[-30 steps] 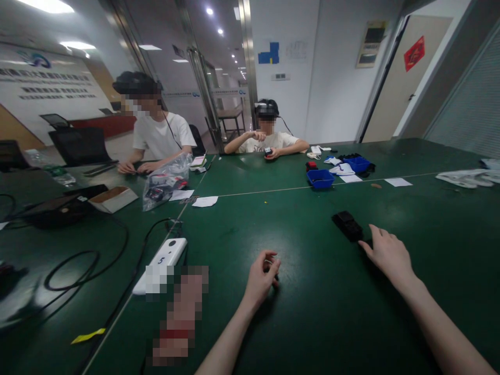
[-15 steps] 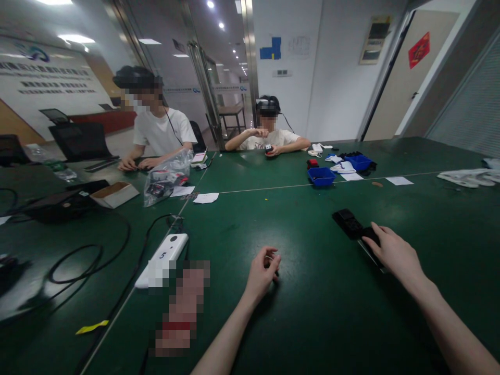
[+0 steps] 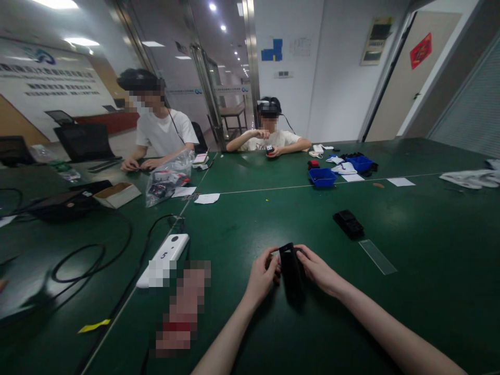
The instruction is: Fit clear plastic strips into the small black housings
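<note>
A black rectangular case (image 3: 292,278) with an opening at its top end is held in front of me. From its right side my right hand (image 3: 318,271) grips it, fingers closed on the upper part. My left hand (image 3: 262,273) is at the opposite side, its curled thumb and fingers against the upper left edge. Farther right lies a black segmented pouch-like piece (image 3: 349,224), whose exact kind I cannot make out. A clear flat rectangular strip (image 3: 377,257) rests on the green table (image 3: 429,307) just below that piece.
To the left are a white power bank (image 3: 172,250), black cables (image 3: 103,255), an open cardboard box (image 3: 117,194) and a plastic bag (image 3: 167,179). Blue trays (image 3: 322,177) stand farther back. Two people sit across the table, one with a small object in hand (image 3: 276,151).
My right hand has moved left from beside the clear strip, bringing the black case to my left hand. The strip now lies uncovered on the table.
</note>
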Demonstrator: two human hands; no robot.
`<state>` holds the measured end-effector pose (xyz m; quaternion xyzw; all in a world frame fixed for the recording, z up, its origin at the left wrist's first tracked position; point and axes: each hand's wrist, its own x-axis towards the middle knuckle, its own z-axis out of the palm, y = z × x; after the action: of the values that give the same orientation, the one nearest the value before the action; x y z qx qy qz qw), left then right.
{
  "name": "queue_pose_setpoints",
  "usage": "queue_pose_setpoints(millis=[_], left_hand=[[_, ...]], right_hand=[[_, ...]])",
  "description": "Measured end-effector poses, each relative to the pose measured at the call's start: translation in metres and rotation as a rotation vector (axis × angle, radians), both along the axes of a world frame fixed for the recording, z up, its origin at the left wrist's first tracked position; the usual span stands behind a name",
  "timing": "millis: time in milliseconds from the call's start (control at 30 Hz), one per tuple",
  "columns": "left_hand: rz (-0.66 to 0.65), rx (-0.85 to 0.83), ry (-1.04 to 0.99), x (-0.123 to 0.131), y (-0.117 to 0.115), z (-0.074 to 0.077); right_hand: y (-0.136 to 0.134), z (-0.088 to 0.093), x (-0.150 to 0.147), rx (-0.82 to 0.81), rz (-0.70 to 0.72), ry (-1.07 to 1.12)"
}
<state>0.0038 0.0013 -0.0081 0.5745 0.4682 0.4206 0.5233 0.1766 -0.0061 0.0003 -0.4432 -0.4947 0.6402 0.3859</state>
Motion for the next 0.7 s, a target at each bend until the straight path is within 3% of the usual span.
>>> queue_pose_setpoints(millis=[167,467,700], left_hand=[[0.022,0.020,0.038,-0.001,0.000,-0.002],[0.064,0.040,0.067,0.000,0.000,-0.001],[0.077,0.041,0.092,0.000,0.000,0.000]], right_hand=[[-0.007,-0.017,-0.006,0.030,0.024,0.040],[0.000,-0.006,0.006,0.101,0.042,-0.070],[0.002,0.007,0.028,0.263,0.004,-0.458]])
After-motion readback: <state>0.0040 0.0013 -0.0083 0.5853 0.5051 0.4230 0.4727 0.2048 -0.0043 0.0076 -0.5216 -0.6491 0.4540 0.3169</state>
